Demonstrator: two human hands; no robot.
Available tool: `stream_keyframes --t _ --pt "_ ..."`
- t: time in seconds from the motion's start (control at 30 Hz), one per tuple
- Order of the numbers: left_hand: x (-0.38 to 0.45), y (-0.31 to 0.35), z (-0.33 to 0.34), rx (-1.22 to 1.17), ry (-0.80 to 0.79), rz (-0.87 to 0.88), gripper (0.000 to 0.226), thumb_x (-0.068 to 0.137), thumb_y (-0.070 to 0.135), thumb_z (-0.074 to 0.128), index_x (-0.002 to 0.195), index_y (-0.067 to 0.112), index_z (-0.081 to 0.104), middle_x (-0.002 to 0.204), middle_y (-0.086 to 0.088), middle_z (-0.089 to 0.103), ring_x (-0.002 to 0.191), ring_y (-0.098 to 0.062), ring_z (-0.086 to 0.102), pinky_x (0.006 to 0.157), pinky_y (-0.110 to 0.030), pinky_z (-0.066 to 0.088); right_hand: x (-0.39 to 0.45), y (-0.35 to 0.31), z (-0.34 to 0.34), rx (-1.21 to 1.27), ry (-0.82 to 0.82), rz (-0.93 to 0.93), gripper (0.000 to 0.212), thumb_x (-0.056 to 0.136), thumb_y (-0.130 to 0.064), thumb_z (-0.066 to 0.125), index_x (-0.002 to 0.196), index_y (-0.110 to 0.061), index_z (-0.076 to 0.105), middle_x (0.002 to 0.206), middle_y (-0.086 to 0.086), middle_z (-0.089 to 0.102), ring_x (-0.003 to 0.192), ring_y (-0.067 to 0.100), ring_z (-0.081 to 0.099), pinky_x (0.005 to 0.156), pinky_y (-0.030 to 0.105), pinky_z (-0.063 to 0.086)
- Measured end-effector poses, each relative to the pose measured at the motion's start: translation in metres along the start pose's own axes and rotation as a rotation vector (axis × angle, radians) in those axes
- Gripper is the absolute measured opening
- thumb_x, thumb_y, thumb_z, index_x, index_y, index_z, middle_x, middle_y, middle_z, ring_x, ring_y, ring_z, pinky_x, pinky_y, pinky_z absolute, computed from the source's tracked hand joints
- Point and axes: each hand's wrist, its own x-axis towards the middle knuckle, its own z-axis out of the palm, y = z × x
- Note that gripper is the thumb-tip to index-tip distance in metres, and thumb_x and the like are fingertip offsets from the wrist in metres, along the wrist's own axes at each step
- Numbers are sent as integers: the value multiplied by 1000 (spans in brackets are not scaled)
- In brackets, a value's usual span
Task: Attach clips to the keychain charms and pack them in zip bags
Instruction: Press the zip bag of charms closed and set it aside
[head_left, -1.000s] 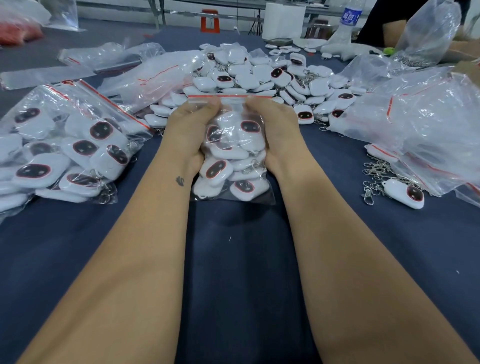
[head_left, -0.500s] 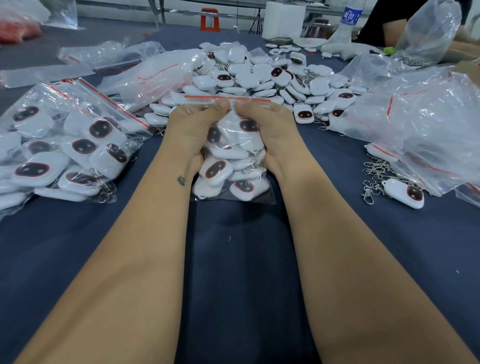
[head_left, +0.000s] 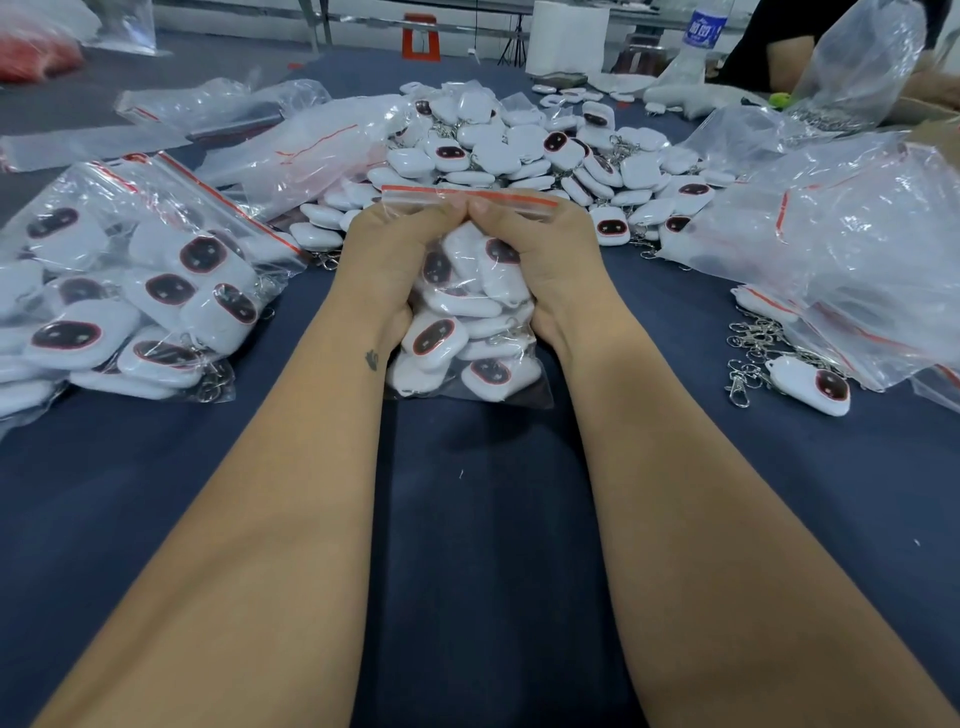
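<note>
A clear zip bag (head_left: 467, 338) with a red seal strip stands upright on the dark blue table, stuffed with white keychain charms that have dark oval faces. My left hand (head_left: 387, 254) and my right hand (head_left: 540, 249) grip it from both sides, thumbs meeting at the middle just under the seal strip. A heap of loose charms (head_left: 519, 150) with metal clips lies right behind the bag. One single charm (head_left: 810, 384) with its clip lies at the right.
Filled zip bags (head_left: 130, 280) lie at the left, empty clear bags (head_left: 831, 234) at the right, with loose metal clips (head_left: 748, 338) beside them. Another person's arm (head_left: 789, 62), a water bottle (head_left: 701, 36) and a paper roll (head_left: 566, 36) are at the far end.
My thumbs have slid inward along the top of the bag from its two ends and now meet at the centre. The bag stays in place.
</note>
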Motion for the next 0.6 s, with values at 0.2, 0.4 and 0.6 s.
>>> stream_keyframes --t 0.2,0.4,0.6 --pt "2 2 1 48 -44 -17 18 94 18 64 88 2 72 88 -19 73 84 -34 71 82 -45 59 0 2 -3 -48 70 -1 16 83 -3 74 97 4 72 100 25 72 100 44 67 94 57 53" --pt "10 -1 -1 58 90 -20 29 101 25 52 98 1 68 94 -18 74 84 -31 72 84 -44 59 2 2 0 18 82 90 21 96 -17 62 94 3 68 99 25 70 87 34 66 93 52 54" --pt "12 -2 -2 -28 135 -89 40 101 40 48 96 8 72 102 -18 74 97 -37 71 94 -56 53 1 2 1 -90 83 56 29 100 -32 55 93 -8 70 88 7 74 82 23 69 95 44 54"
